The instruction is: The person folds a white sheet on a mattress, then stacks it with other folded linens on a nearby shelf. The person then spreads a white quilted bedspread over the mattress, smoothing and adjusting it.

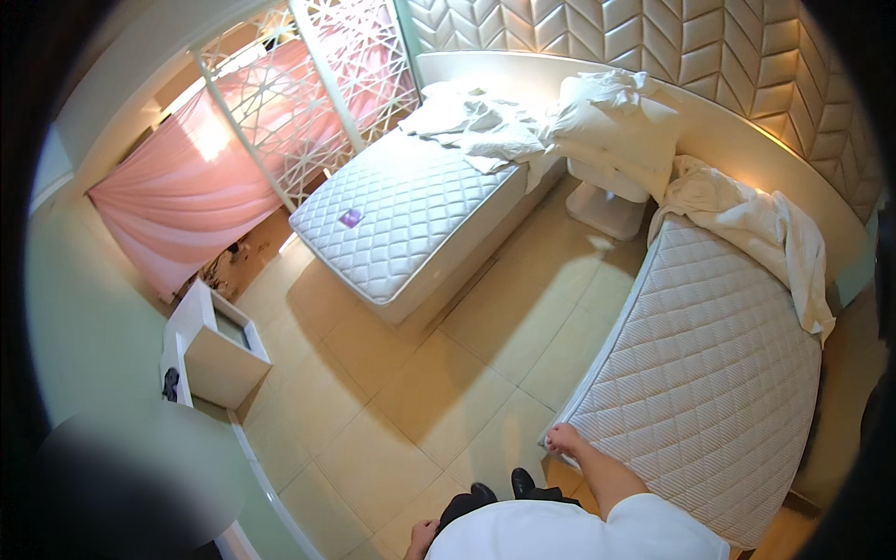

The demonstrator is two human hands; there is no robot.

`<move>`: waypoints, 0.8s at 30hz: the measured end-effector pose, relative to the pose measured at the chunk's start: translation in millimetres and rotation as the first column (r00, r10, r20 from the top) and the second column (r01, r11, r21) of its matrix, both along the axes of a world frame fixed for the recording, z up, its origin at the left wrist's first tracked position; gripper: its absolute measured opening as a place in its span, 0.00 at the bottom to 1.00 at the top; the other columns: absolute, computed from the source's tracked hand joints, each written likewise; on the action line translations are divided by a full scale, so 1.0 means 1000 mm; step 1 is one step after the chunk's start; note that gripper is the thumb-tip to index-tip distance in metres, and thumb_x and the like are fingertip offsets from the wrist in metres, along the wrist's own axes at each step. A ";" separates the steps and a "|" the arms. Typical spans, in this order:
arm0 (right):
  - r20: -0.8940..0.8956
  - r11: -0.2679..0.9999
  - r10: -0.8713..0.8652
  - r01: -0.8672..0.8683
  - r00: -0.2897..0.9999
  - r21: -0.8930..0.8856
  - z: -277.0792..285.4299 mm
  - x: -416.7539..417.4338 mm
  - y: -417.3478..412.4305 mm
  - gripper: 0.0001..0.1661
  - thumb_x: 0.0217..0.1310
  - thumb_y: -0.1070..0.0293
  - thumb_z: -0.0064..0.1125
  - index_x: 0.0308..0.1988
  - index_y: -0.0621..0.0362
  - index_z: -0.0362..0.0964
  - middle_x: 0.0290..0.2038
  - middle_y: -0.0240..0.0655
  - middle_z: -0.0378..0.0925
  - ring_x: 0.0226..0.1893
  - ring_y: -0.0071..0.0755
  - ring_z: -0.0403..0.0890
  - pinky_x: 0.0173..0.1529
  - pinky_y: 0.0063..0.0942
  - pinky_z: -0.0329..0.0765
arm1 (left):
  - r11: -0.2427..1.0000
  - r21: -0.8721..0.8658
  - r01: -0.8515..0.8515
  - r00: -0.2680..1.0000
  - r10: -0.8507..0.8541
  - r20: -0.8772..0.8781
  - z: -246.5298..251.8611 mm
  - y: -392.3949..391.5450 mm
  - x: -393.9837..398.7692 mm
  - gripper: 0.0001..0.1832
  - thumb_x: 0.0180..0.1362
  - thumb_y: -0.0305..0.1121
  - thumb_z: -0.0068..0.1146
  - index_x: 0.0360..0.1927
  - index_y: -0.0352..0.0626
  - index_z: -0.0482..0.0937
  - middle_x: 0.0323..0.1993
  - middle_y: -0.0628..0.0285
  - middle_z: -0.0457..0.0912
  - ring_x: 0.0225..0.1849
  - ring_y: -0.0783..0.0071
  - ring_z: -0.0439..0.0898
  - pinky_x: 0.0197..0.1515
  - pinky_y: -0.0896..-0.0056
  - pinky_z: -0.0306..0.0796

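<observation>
At the near left corner of a quilted mattress (700, 364) on the right, my right hand (564, 441) has its fingers curled around the edge. My left hand (423, 536) hangs low beside my body, near my dark clothing; whether its fingers are closed cannot be made out, and nothing is seen in it. Crumpled cream bedding (756, 217) lies across the far end of this mattress. Another quilted mattress (406, 210), with a small purple label, rests on a bed base further off, and rumpled white sheets (483, 126) cover its head end.
Between the beds stands a white bedside unit (609, 206) with pillows (609, 129) heaped over it. A curved headboard (707, 119) runs behind. Tiled floor (434, 392) lies between the beds and a white cabinet (224, 357) at left. Pink curtains (189, 189) hang by a lattice screen. A blurred dark shape fills the lower left.
</observation>
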State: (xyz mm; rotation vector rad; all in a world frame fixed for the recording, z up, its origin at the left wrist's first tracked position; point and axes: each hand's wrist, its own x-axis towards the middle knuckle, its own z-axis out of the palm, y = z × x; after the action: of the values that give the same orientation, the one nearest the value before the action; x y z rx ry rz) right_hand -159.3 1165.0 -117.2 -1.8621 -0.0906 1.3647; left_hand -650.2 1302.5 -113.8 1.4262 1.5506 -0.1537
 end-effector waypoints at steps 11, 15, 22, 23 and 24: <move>-0.077 0.950 -0.034 0.008 0.996 -0.311 -0.038 -0.040 -0.110 0.16 0.55 0.72 0.49 0.15 0.56 0.69 0.13 0.37 0.68 0.14 0.36 0.73 0.17 0.32 0.68 | 0.881 -0.114 0.459 0.886 -0.463 -0.015 -0.024 0.156 0.138 0.20 0.56 0.42 0.59 0.41 0.32 0.84 0.37 0.51 0.86 0.36 0.61 0.84 0.42 0.64 0.76; -0.085 0.795 -0.548 0.487 0.832 -0.361 -0.037 -0.051 -0.145 0.12 0.58 0.66 0.52 0.23 0.58 0.70 0.18 0.38 0.71 0.14 0.32 0.71 0.15 0.32 0.66 | 0.808 -0.154 0.569 0.822 -0.567 0.063 -0.035 0.224 0.229 0.21 0.57 0.42 0.58 0.42 0.32 0.83 0.38 0.50 0.85 0.36 0.60 0.84 0.43 0.64 0.76; 0.034 0.791 -0.590 0.585 0.807 -0.180 0.002 0.005 -0.027 0.13 0.57 0.60 0.52 0.30 0.56 0.77 0.24 0.38 0.78 0.19 0.33 0.77 0.23 0.40 0.74 | 0.856 -0.328 0.399 0.916 -0.383 0.116 -0.040 0.346 0.339 0.22 0.57 0.43 0.58 0.43 0.31 0.83 0.39 0.49 0.85 0.36 0.59 0.84 0.43 0.63 0.76; 0.062 0.852 -0.479 0.481 0.876 -0.207 0.007 0.022 0.000 0.15 0.56 0.58 0.52 0.31 0.56 0.79 0.26 0.39 0.80 0.20 0.35 0.79 0.25 0.42 0.76 | 0.874 -0.335 0.353 0.936 -0.335 0.112 -0.039 0.366 0.348 0.22 0.57 0.43 0.58 0.43 0.31 0.83 0.39 0.49 0.85 0.37 0.59 0.84 0.43 0.63 0.76; 0.308 0.889 -0.358 0.422 0.882 -0.176 0.002 0.028 0.011 0.16 0.55 0.56 0.53 0.32 0.56 0.80 0.25 0.40 0.81 0.21 0.36 0.80 0.25 0.41 0.77 | 0.875 -0.347 0.338 0.941 -0.311 0.132 -0.040 0.378 0.362 0.22 0.57 0.43 0.58 0.43 0.31 0.83 0.39 0.48 0.85 0.37 0.58 0.84 0.43 0.63 0.76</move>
State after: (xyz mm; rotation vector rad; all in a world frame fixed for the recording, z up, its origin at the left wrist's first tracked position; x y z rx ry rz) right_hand -131.5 1176.5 -115.4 -2.1152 0.3158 0.8664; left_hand -288.1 1680.5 -153.9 1.3617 1.1374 -0.5592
